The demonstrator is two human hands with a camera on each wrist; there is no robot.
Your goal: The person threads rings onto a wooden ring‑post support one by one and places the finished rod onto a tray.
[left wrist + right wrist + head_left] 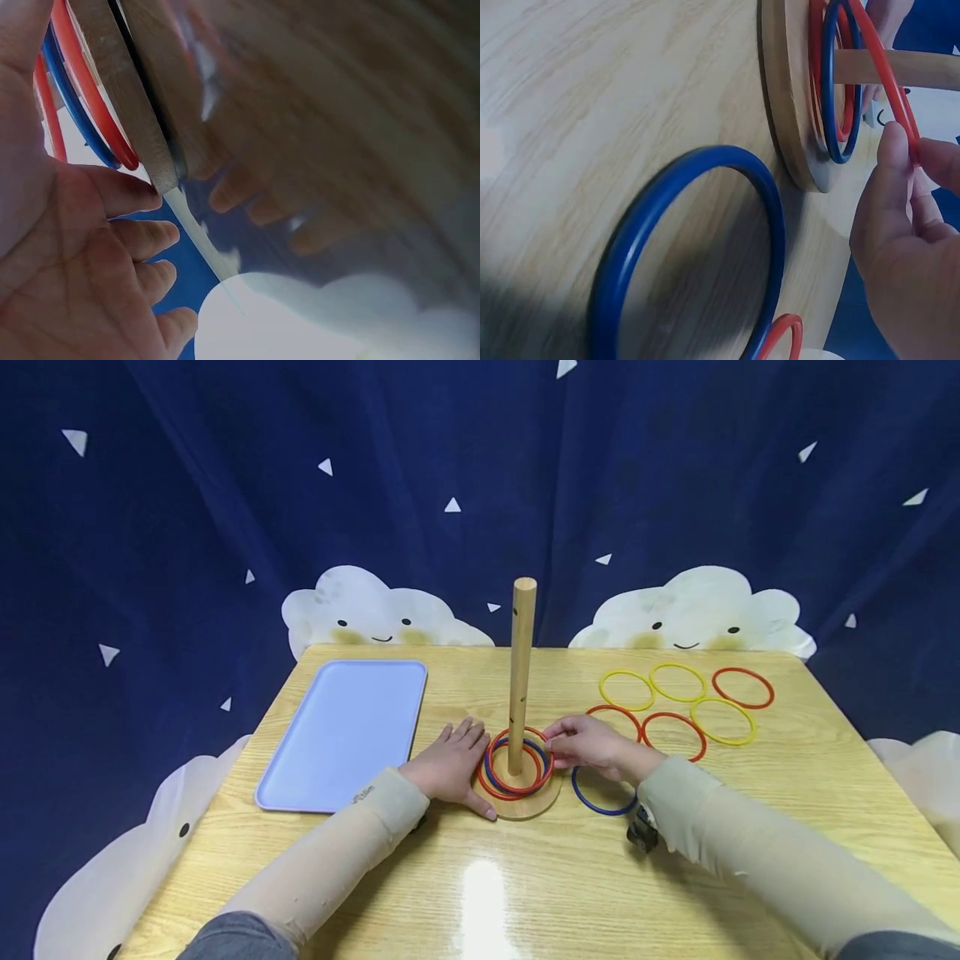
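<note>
Two hands (592,747), one peg (521,668); ten rings (889,82)

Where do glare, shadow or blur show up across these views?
Head: white glare on the near part of the pale wooden table, clear of the upright cylindrical wooden post; left wrist: the table looks dim and blurred, faintly mirroring the left hand; right wrist: shadow darkens the table inside the nearest glossy round blue ring.

The table (397,893) is showing glossy wood grain and throwing back light, while the post (521,668) and base (525,808) are looking like smooth wood, the rings (712,156) like shiny plastic, the tray (345,727) like smooth plastic, and the backdrop (465,427) and sleeves (330,852) like matt cloth.
</note>
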